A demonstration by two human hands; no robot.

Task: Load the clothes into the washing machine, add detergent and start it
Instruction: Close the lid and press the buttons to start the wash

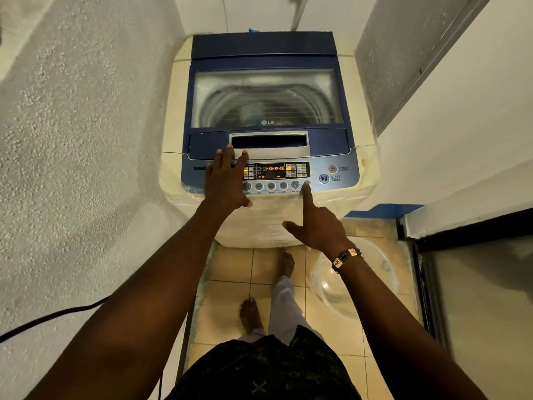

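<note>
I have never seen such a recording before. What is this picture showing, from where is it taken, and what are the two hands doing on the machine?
There is only one picture. It comes from a camera worn on the person's head, looking down, so you see their own arms, feet and the floor.

The big thing is a top-loading washer in a narrow corner. Its lid is closed; through the window you see the drum, with something pale inside that I cannot identify. The panel is lit, so the power is on.

The left hand lies flat on the left of the panel and holds nothing. The right hand points with its index finger at the last round button of the row. The start button further right is untouched.

A clear basin stands on the floor, and a black cable runs along the wall.
</note>
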